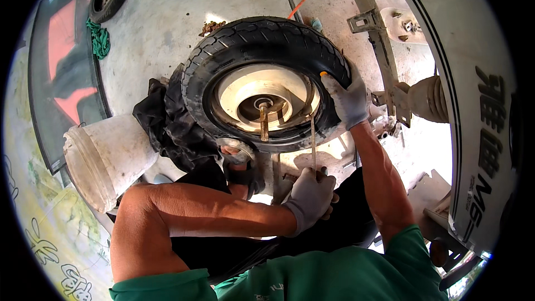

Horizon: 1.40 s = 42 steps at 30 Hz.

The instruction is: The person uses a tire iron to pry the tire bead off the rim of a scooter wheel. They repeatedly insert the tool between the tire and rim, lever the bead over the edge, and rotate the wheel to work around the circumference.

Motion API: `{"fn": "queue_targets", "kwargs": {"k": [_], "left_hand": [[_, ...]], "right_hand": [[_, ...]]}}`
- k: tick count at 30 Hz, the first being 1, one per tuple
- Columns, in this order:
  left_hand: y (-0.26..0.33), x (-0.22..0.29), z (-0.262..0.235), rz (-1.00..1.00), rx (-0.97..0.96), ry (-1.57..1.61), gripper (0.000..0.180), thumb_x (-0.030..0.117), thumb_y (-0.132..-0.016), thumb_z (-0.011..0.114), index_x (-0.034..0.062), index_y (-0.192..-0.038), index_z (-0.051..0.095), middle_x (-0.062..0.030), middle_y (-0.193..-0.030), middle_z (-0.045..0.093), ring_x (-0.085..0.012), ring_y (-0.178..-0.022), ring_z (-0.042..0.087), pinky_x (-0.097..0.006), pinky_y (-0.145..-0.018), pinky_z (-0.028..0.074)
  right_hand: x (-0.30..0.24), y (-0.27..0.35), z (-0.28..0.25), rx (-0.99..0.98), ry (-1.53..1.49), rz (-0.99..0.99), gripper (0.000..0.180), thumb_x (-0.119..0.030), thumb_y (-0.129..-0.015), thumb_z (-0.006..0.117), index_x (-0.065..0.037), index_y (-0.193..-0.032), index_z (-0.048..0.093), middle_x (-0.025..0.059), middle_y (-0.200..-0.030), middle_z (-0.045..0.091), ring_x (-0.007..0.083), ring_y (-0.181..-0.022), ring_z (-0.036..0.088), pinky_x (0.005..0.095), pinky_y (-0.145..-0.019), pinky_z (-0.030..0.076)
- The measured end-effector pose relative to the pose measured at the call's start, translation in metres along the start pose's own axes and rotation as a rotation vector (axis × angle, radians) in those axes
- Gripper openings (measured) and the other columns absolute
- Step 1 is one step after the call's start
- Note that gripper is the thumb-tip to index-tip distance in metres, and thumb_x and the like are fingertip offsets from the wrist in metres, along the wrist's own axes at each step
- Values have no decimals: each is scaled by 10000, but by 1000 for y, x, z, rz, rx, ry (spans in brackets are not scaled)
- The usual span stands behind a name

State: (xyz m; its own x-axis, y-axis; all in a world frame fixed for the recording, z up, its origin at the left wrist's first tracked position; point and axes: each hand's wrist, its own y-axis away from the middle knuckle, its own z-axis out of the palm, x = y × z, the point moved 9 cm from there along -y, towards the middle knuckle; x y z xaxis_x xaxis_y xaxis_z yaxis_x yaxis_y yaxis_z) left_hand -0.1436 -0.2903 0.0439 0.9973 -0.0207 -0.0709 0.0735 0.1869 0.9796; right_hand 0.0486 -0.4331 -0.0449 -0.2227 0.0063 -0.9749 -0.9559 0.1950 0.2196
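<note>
Over on the left, a scuffed white plastic bucket is seen tipped on its side, with a crumpled black cloth bunched up beside it. Centre now, in front of the legs: a broad black treaded rubber tyre is presented at a tilt, with a round cream-coloured metal wheel set inside. Real weight is to be expected here, and a stiff, springy wall; little is likely to be broken, but the smooth sidewall may be found slick, so the chunky outer tread is better gripped. From the hub a brownish metal shaft is seen jutting, not to be trusted as a handle. Just right of it, a slim straight metal rod is gripped in the grey-gloved left hand, fingers curled closed; its tip is set near the wheel's edge, though whether it is wedged cannot be told. Farther right, the tyre's side is clasped by the grey-gloved right hand, spread partly open, thumb on the rubber, fingers mostly hidden.
</note>
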Motion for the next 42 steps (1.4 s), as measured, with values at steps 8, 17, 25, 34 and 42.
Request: {"fn": "queue_targets", "kwargs": {"k": [8, 17, 25, 34, 42], "left_hand": [[-68, -61, 9, 62, 45, 91, 186, 233, -1073, 557, 121, -1213, 609, -49, -655, 590, -155, -449, 511, -313, -397, 415], [-178, -63, 30, 231, -199, 76, 200, 195, -1085, 573, 27, -1126, 675, -61, -682, 654, -141, -440, 548, -290, -389, 405], [-234, -50, -99, 662, 344, -549, 205, 228, -954, 654, 110, -1088, 753, -201, -954, 753, -389, -906, 734, -470, -818, 578], [-153, -36, -100, 340, 121, -728, 312, 320, -987, 683, 66, -1159, 741, -164, -832, 765, -321, -813, 760, -414, -765, 597], [-34, 31, -143, 350, 197, -1219, 346, 314, -984, 682, -16, -1085, 704, -123, -805, 734, -215, -736, 730, -375, -680, 581]], "right_hand": [[5, -6, 10, -32, -161, 29, 653, -117, -863, 862, 92, -1385, 532, 129, -1196, 700, 155, -1053, 695, 294, -956, 580], [26, -27, 8, -61, -38, -101, 554, -210, -866, 879, 45, -1288, 625, 83, -1130, 723, 119, -969, 691, 267, -840, 574], [28, -28, 9, -84, -65, -25, 547, -220, -939, 809, 44, -1364, 586, 68, -1068, 730, 67, -866, 658, 204, -731, 537], [9, -18, 9, -58, -31, -7, 553, -280, -986, 754, 69, -1387, 602, 97, -1227, 708, 135, -1100, 653, 276, -989, 518], [21, -23, 12, -60, -13, -25, 562, -268, -972, 775, 58, -1391, 591, 116, -1234, 725, 139, -1107, 672, 292, -1002, 528]]}}
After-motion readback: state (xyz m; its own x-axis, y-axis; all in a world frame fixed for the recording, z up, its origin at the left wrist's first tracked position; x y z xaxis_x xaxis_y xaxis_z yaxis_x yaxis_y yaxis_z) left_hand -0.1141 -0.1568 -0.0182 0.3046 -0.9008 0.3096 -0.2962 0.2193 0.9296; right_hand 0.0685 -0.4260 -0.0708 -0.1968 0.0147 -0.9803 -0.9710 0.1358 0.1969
